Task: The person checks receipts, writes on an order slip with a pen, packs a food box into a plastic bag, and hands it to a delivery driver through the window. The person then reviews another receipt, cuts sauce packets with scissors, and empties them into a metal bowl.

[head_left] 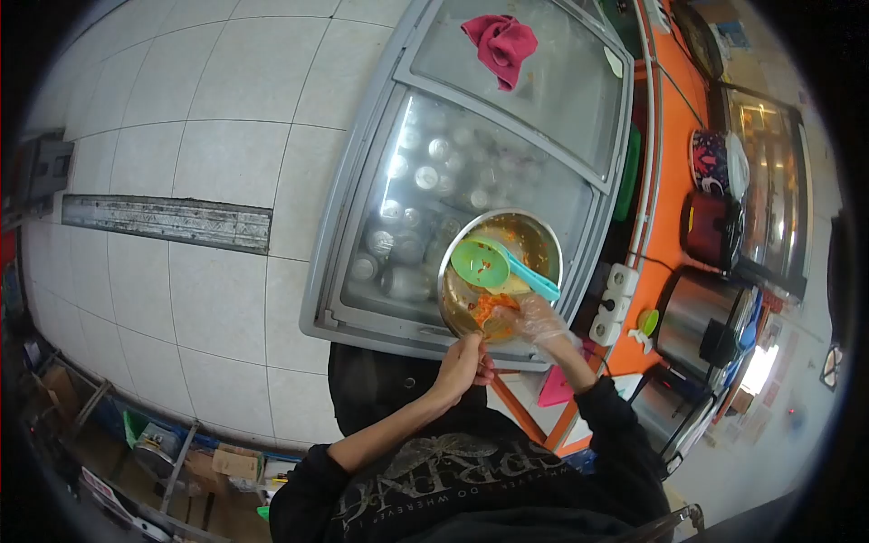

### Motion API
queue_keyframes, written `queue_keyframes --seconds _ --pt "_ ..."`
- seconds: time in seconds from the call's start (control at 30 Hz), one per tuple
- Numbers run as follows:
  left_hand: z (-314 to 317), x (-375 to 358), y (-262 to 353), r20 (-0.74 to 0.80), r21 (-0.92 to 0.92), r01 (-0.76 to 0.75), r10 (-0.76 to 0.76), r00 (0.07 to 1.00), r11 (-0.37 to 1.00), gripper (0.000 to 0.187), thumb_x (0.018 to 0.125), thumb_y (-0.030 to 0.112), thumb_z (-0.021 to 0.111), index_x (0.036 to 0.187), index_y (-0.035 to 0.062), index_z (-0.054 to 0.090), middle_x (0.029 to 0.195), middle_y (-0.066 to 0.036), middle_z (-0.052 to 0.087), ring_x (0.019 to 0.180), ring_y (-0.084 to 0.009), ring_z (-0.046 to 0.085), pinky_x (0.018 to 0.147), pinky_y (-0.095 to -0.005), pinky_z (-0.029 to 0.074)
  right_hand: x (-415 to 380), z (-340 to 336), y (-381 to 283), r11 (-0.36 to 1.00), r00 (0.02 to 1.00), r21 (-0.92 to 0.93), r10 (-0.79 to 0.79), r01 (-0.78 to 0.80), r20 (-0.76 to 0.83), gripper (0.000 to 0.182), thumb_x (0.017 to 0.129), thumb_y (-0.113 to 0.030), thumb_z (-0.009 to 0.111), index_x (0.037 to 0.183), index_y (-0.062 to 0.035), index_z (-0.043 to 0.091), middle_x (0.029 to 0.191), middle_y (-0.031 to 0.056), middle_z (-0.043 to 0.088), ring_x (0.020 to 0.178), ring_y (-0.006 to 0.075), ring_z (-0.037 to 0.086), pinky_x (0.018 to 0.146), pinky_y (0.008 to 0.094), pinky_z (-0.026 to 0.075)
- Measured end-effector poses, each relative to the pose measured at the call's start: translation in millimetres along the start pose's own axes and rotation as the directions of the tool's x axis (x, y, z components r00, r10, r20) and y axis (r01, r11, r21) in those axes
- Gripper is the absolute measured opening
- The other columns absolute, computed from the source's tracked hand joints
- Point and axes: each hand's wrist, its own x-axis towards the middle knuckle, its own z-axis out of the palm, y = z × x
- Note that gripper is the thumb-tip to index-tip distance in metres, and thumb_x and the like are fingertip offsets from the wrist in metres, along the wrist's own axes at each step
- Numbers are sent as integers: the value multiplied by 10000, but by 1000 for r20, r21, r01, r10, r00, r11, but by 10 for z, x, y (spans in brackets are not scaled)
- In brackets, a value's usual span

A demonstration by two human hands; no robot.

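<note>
A round metal bowl (pixel 556 242) rests on the glass lid of a chest cooler, its inside smeared with orange bits. In it lies a green plastic scoop (pixel 478 263) with a turquoise handle and a few red-orange scraps in its cup. My right hand (pixel 536 324), in a clear plastic glove, is closed around orange shredded food (pixel 493 309) at the bowl's near side. Bare and with its fingers pinched, my left hand (pixel 463 369) is at the bowl's near rim and appears to grip it; the fingertips are partly hidden.
Cans show through the glass of the chest cooler (pixel 362 217). A crumpled red cloth (pixel 502 47) lies on its far pane. Right of it, an orange counter (pixel 668 172) carries a power strip (pixel 615 303), a large steel pot (pixel 692 317) and a glass display case (pixel 769 181).
</note>
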Motion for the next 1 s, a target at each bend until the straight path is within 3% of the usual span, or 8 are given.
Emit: queue_keyframes --seconds 0.13,0.2,0.3,0.67,0.73,0.87,0.93,1.0 --pt "141 -78 87 -150 79 116 -103 983 990 468 877 505 506 1012 58 476 837 -47 574 661 -98 546 585 -246 496 34 89 45 992 996 90 82 -85 37 311 820 -270 616 972 0 632 778 172 639 700 287 609 652 379 458" --pt "81 25 -22 -60 -24 77 -78 995 997 391 903 428 502 1014 54 492 833 -45 580 657 -93 542 589 -234 491 -36 53 7 863 938 394 221 -316 267 325 805 -255 641 999 5 622 743 89 619 657 172 573 620 319 454" --pt "-12 151 -149 29 -74 19 -17 999 997 250 942 278 475 1006 42 524 817 -40 591 646 -86 536 591 -220 484 -108 -182 -65 947 931 294 16 -132 365 352 791 -247 667 1037 -2 615 754 53 597 640 102 527 593 277 444" --pt "-24 190 -232 36 48 -75 74 997 996 225 956 160 418 880 -6 550 700 -50 551 582 -102 531 478 -229 428 -59 -64 -124 984 957 -16 174 -175 234 254 846 -193 639 1015 -4 629 622 22 557 462 92 466 438 258 410" --pt "-36 202 -246 16 163 -87 85 996 983 230 951 147 412 862 -5 561 660 -35 518 556 -107 497 471 -254 396 -58 -75 -71 930 952 310 105 -196 289 228 854 -183 620 990 -1 637 626 49 570 477 100 492 441 260 405" --pt "38 262 -254 53 317 -171 163 985 933 241 952 153 397 875 2 569 646 -29 507 540 -115 465 484 -282 375 -81 73 -15 934 992 341 72 -104 106 227 856 -200 610 948 6 640 621 78 575 492 117 521 457 261 409" --pt "79 286 -248 70 372 -199 186 980 907 224 959 183 411 908 25 562 626 21 439 537 -67 374 449 -236 286 -8 215 189 989 984 -49 -145 140 -104 247 857 -226 606 938 5 642 622 94 584 502 135 540 470 261 418" --pt "105 323 -282 61 356 -210 201 978 911 227 958 183 409 891 30 561 616 26 431 535 -67 370 449 -238 281 -19 256 270 978 971 -118 -189 172 -148 277 856 -255 608 930 10 639 620 90 585 511 139 544 472 270 423"
